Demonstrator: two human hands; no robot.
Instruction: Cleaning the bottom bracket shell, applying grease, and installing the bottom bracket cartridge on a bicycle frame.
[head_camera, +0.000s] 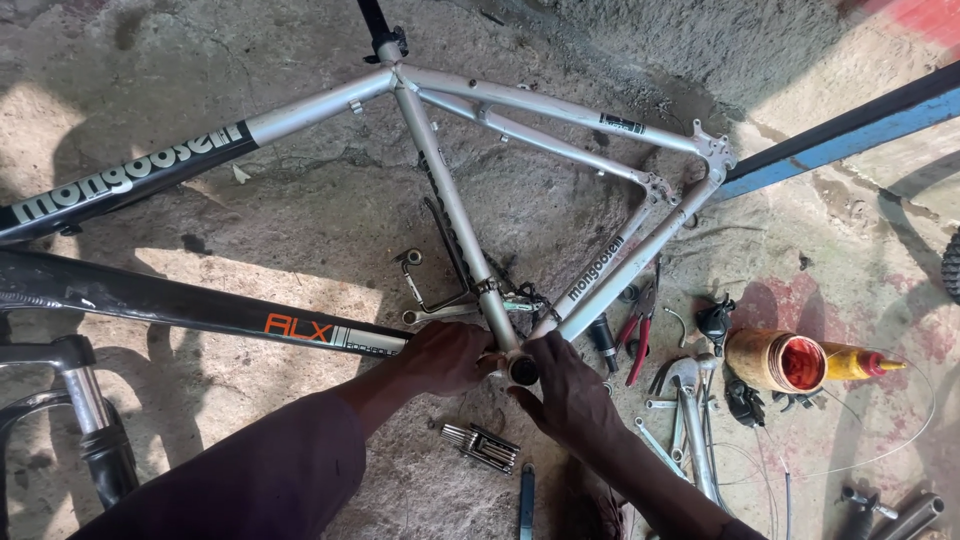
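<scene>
A silver and black bicycle frame (450, 205) lies on its side on the concrete floor, with no wheels or cranks on it. Its round bottom bracket shell (523, 370) faces up between my hands. My left hand (445, 358) grips the frame on the left side of the shell, where the down tube joins. My right hand (565, 385) is curled against the right side of the shell, fingers touching its rim. Whether a small part sits between the fingers is hidden.
A folding hex-key set (482, 446) lies just below my hands. To the right lie red-handled pliers (638, 335), a hammer (690, 420), spanners, an open jar of red grease (775, 362), a yellow bottle (858, 362) and loose cable. A suspension fork (95, 420) is at left, a blue-black bar (850, 135) upper right.
</scene>
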